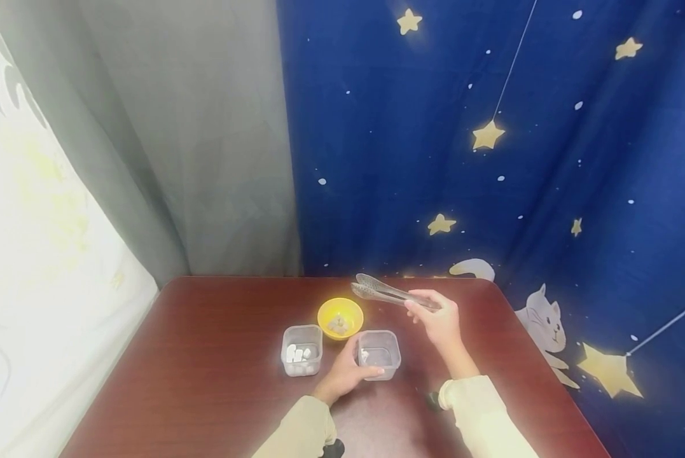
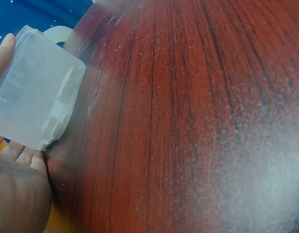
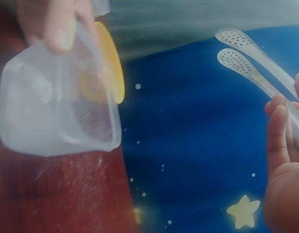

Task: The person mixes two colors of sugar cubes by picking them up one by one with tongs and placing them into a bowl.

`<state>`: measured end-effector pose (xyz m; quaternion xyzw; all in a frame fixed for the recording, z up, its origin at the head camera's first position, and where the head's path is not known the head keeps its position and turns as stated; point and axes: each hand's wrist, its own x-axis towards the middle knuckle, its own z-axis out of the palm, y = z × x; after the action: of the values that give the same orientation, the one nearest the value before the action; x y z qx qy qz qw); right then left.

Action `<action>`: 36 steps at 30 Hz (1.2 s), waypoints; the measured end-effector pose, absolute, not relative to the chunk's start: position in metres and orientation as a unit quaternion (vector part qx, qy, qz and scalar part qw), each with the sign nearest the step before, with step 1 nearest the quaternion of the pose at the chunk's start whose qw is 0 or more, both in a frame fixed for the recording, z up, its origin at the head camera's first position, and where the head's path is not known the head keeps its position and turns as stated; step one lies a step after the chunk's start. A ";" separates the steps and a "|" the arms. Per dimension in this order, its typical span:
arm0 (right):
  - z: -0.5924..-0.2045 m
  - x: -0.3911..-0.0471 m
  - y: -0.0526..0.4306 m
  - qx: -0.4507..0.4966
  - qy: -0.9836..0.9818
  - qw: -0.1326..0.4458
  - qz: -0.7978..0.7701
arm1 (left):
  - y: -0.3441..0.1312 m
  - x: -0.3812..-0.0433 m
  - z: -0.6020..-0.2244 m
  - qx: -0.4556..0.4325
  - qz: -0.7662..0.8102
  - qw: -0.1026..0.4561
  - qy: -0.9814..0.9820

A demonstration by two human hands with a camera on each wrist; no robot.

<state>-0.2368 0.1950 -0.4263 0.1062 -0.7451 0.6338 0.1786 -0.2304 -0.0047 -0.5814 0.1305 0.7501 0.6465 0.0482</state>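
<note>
My left hand (image 1: 344, 372) grips a clear plastic container (image 1: 389, 367) by its left side, with the thumb along the near wall. Pale pieces (image 2: 56, 127) show blurred through the container's wall in the left wrist view. Higher up and to the right, my right hand (image 1: 441, 318) holds metal tongs (image 1: 379, 291) above the table. Their perforated tips (image 3: 236, 62) are slightly apart with nothing between them. A yellow bowl (image 1: 325, 316) with several pale chunks (image 1: 338, 325) stands just behind the left hand. Left of that hand is a second clear container (image 1: 313, 332) with several white pieces (image 1: 298, 353).
Everything stands on a dark red wood-grain table (image 1: 205, 369). Behind it hang a grey curtain (image 1: 233, 159) and a blue curtain (image 1: 388, 159) with stars. A white patterned cloth (image 1: 50, 286) hangs at the left.
</note>
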 end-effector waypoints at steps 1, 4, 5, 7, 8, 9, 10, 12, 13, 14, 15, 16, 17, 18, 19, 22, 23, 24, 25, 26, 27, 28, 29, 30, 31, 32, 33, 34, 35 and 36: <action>-0.428 -0.236 0.196 0.104 -0.748 0.172 0.632 | -0.005 -0.230 -0.581 0.132 0.646 0.046 0.750; -0.432 -0.235 0.202 0.102 -0.763 0.156 0.619 | -0.005 -0.230 -0.581 0.132 0.646 0.046 0.750; -0.434 -0.234 0.204 0.102 -0.768 0.151 0.614 | -0.005 -0.230 -0.581 0.132 0.645 0.046 0.751; -0.437 -0.233 0.208 0.101 -0.774 0.139 0.609 | -0.005 -0.230 -0.581 0.129 0.645 0.048 0.752; -0.439 -0.233 0.210 0.102 -0.776 0.134 0.607 | -0.005 -0.230 -0.581 0.128 0.646 0.050 0.751; -0.440 -0.232 0.212 0.101 -0.778 0.129 0.606 | -0.006 -0.230 -0.581 0.127 0.647 0.050 0.750; -0.442 -0.232 0.214 0.101 -0.779 0.124 0.606 | -0.006 -0.230 -0.582 0.126 0.648 0.050 0.749; -0.446 -0.231 0.218 0.102 -0.780 0.117 0.606 | -0.005 -0.231 -0.582 0.125 0.651 0.049 0.747; -0.447 -0.230 0.220 0.104 -0.783 0.115 0.602 | -0.005 -0.231 -0.583 0.127 0.652 0.048 0.746; -0.449 -0.230 0.222 0.105 -0.787 0.113 0.598 | -0.005 -0.231 -0.584 0.127 0.653 0.047 0.745; -0.450 -0.230 0.224 0.106 -0.791 0.110 0.593 | -0.005 -0.232 -0.584 0.128 0.654 0.046 0.745; -0.451 -0.230 0.226 0.108 -0.795 0.109 0.586 | -0.004 -0.232 -0.585 0.129 0.653 0.046 0.745; -0.452 -0.230 0.228 0.111 -0.798 0.106 0.582 | -0.004 -0.232 -0.585 0.129 0.652 0.046 0.746; -0.453 -0.229 0.230 0.115 -0.803 0.103 0.576 | -0.004 -0.233 -0.585 0.128 0.650 0.047 0.747; -0.456 -0.230 0.233 0.116 -0.805 0.098 0.574 | -0.004 -0.233 -0.585 0.127 0.647 0.048 0.750; -0.464 -0.234 0.242 0.116 -0.809 0.077 0.571 | -0.005 -0.232 -0.583 0.120 0.634 0.051 0.763; -0.466 -0.235 0.245 0.115 -0.811 0.068 0.569 | -0.005 -0.232 -0.582 0.118 0.631 0.051 0.765; -0.468 -0.236 0.248 0.113 -0.815 0.060 0.566 | -0.005 -0.232 -0.582 0.118 0.629 0.052 0.766; -0.471 -0.237 0.251 0.109 -0.818 0.051 0.563 | -0.005 -0.232 -0.581 0.117 0.628 0.052 0.768; -0.471 -0.237 0.252 0.108 -0.823 0.045 0.556 | -0.005 -0.232 -0.581 0.119 0.628 0.051 0.767; -0.472 -0.237 0.253 0.109 -0.829 0.038 0.547 | -0.004 -0.232 -0.580 0.119 0.629 0.053 0.766; -0.472 -0.237 0.254 0.111 -0.835 0.031 0.537 | -0.004 -0.232 -0.580 0.120 0.632 0.053 0.764; -0.472 -0.237 0.254 0.113 -0.840 0.024 0.529 | -0.004 -0.232 -0.581 0.121 0.633 0.053 0.763; -0.472 -0.237 0.254 0.114 -0.846 0.018 0.521 | -0.004 -0.232 -0.581 0.121 0.634 0.053 0.762; -0.473 -0.237 0.254 0.116 -0.851 0.011 0.513 | -0.004 -0.232 -0.581 0.121 0.634 0.053 0.762; -0.473 -0.237 0.253 0.120 -0.856 0.005 0.502 | -0.004 -0.231 -0.581 0.123 0.634 0.051 0.762; -0.473 -0.237 0.251 0.125 -0.860 -0.001 0.495 | -0.003 -0.231 -0.580 0.123 0.636 0.051 0.760; -0.474 -0.237 0.250 0.129 -0.863 -0.006 0.488 | -0.003 -0.230 -0.580 0.125 0.639 0.049 0.757; -0.475 -0.237 0.248 0.135 -0.866 -0.010 0.481 | -0.003 -0.229 -0.578 0.128 0.642 0.047 0.754; -0.476 -0.237 0.246 0.141 -0.869 -0.014 0.474 | -0.003 -0.227 -0.574 0.130 0.646 0.046 0.751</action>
<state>-0.2373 0.2461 -0.4755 0.1411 -0.8689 0.4743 -0.0140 -0.2271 -0.0035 -0.5744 0.1304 0.7506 0.6462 0.0461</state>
